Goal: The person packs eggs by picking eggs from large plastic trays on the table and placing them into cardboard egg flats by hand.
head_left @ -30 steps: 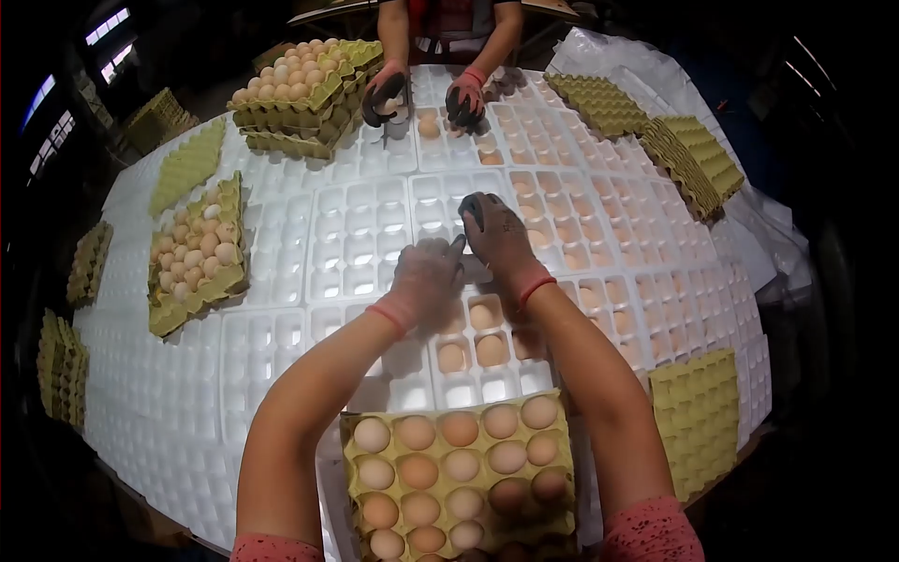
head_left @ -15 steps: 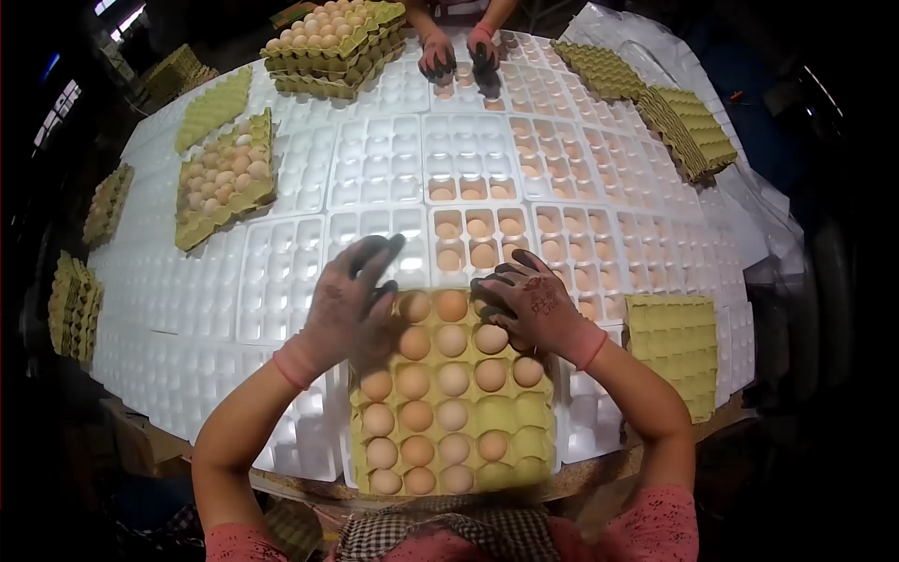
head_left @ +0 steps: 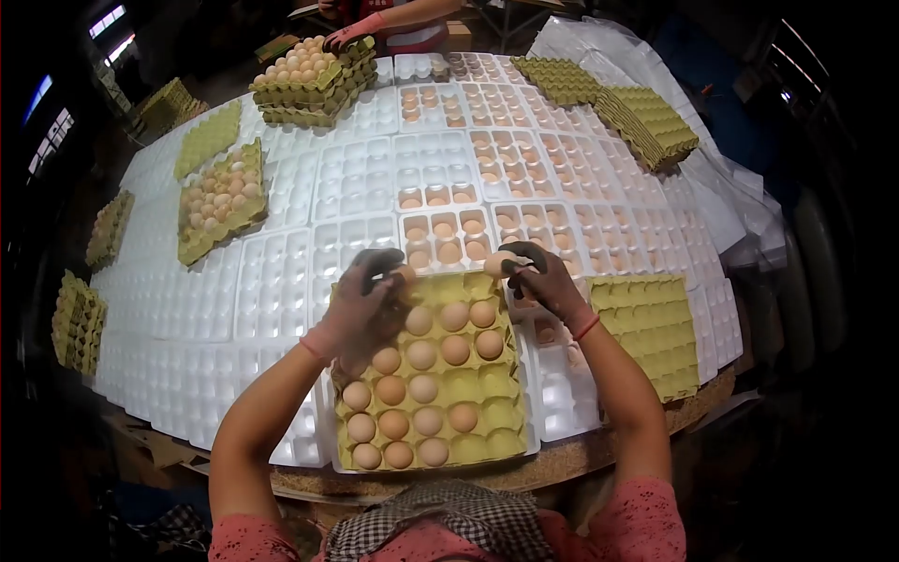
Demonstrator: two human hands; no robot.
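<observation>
Both hands have lifted eggs since half a second ago: two that sat in the far row of the pulp tray (head_left: 496, 379) have left their cups. Across the counter (head_left: 585, 459), the co-worker's hand (head_left: 356, 34) has shifted left, from a white tray there to the right side of a stack of pulp trays (head_left: 302, 110) topped with eggs.

At the pulp tray's far left corner, the left hand (head_left: 356, 304) is grasping one egg (head_left: 405, 273), partly hidden by its curled fingers. The right hand (head_left: 550, 286) grasps another egg (head_left: 501, 264) at its fingertips, above the far right corner. Between them and the person, more eggs (head_left: 421, 354) sit in the pulp tray's left and middle columns, with a few to the right.

Just beyond lies a white tray (head_left: 403, 242) with two rows of eggs in its compartments. Further filled white trays (head_left: 510, 159) spread to the right and far side. An upturned pulp tray (head_left: 646, 332) lies near right; at left, a tilted tray of eggs (head_left: 199, 247) rests on the white trays.
</observation>
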